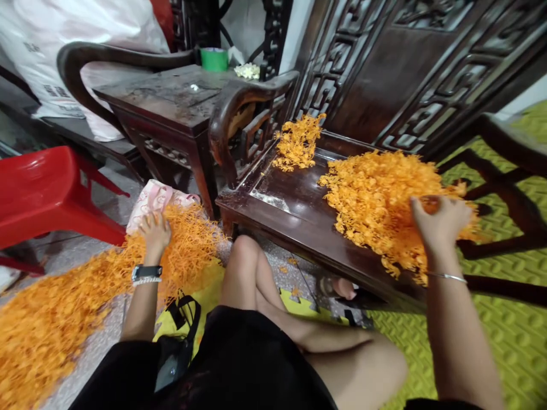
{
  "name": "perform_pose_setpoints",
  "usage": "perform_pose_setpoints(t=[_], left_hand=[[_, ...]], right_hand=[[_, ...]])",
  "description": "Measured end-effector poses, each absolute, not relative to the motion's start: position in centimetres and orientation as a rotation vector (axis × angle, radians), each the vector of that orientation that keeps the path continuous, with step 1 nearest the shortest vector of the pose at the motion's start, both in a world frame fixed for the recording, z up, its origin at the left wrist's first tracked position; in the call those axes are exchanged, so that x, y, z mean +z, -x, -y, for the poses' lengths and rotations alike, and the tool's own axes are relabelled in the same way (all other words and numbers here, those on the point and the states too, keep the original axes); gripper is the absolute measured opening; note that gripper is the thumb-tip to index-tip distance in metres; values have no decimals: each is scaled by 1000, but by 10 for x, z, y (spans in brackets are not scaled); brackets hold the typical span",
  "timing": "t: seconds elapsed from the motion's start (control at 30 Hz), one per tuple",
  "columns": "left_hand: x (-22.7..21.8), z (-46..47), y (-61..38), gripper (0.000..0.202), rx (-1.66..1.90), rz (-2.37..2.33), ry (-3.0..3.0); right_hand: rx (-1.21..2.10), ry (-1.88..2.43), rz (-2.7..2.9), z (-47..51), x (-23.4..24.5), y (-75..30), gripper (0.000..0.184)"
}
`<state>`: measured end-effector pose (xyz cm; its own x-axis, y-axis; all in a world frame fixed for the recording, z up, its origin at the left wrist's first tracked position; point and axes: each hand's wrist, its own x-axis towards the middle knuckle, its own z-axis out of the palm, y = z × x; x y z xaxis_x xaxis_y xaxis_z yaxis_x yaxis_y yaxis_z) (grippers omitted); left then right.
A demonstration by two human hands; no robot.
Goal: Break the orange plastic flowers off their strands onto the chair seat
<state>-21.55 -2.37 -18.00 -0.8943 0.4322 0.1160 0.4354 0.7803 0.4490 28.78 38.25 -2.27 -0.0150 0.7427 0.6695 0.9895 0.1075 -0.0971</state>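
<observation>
My left hand (154, 232) lies on a floor pile of thin, stringy orange artificial flower pieces (190, 250), its fingers spread. A watch and a bracelet are on that wrist. On the dark wooden seat (299, 199), my right hand (447, 222) rests at the right side of a large heap of orange artificial flowers (380, 199). Its thumb and fingers curl round some of them, though the fingertips are partly hidden. A smaller orange flower bunch (299, 145) sits apart at the seat's back left corner.
A red plastic stool (43, 188) stands left, near a pink-and-white bag (160, 196). More orange pieces (47, 319) spread over the floor. A carved side table (158, 94) holds a green tape roll (214, 59). Large white sacks (85, 34) stand behind. Yellow mats (504, 336) cover the right floor.
</observation>
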Motion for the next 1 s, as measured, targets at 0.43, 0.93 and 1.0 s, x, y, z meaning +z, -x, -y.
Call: perform_pose_setpoints(t=[0.43, 0.93, 1.0], left_hand=[[-280, 20, 211, 60, -592, 2997, 936], [-258, 28, 96, 56, -1233, 2379, 835], [-267, 18, 84, 58, -1350, 2371, 842]], right_hand=[[-385, 1603, 2292, -332, -3, -278, 59], [346, 1265, 2542, -411, 11, -43, 55], [387, 1314, 2456, -433, 8, -14, 56]])
